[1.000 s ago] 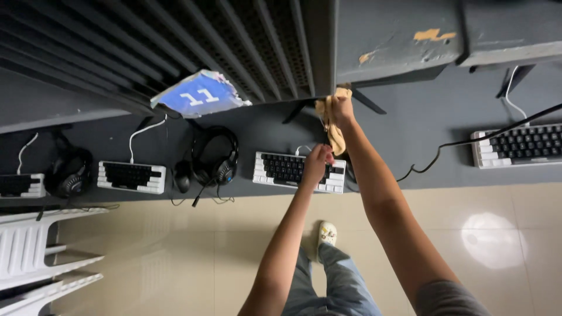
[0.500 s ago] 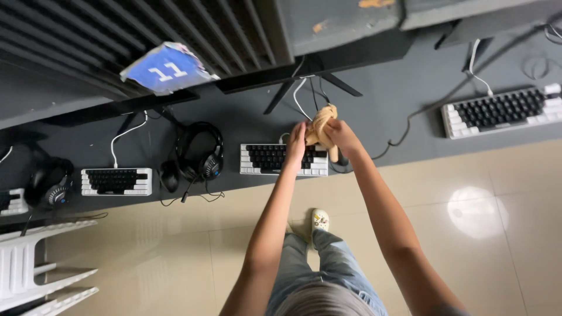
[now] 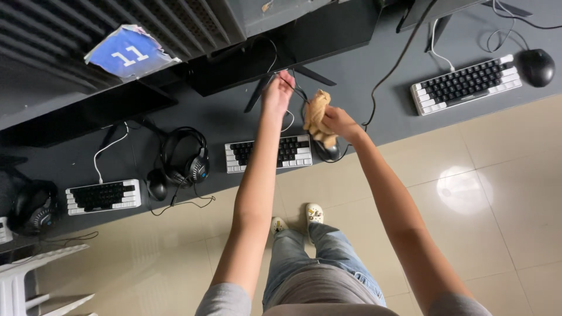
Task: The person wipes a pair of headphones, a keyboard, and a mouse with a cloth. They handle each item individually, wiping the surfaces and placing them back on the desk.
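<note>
Right hand (image 3: 338,122) clenched around a tan crumpled cloth (image 3: 317,112); the cloth sticks up and to the left out of the fist, bunched, held in the air above the grey desk (image 3: 374,55). Just below the fist, a black mouse (image 3: 328,150) on the desk, partly hidden by the cloth's lower end. Left of that, right under both hands, a black-and-white keyboard (image 3: 268,153).

Left hand (image 3: 277,93) is just beside the cloth, up and to its left, fingers pinched narrow at a thin black cable (image 3: 297,90) near the foot of a monitor stand (image 3: 280,85). Can't tell for sure if the cable is actually gripped or only touched. The two hands are near each other, not touching.

Further left of the left hand: black headset (image 3: 186,158) lying on the desk, a second black mouse (image 3: 156,184) beside it, then another small keyboard (image 3: 103,196) and a second headset (image 3: 34,206) at the edge. Well to the right of the right hand: third keyboard (image 3: 465,85) with a black mouse (image 3: 537,66) beside it. Above and left of the grip, a blue numbered tag (image 3: 130,54) on a dark slatted panel. Person stands on a beige tiled floor (image 3: 480,193).
</note>
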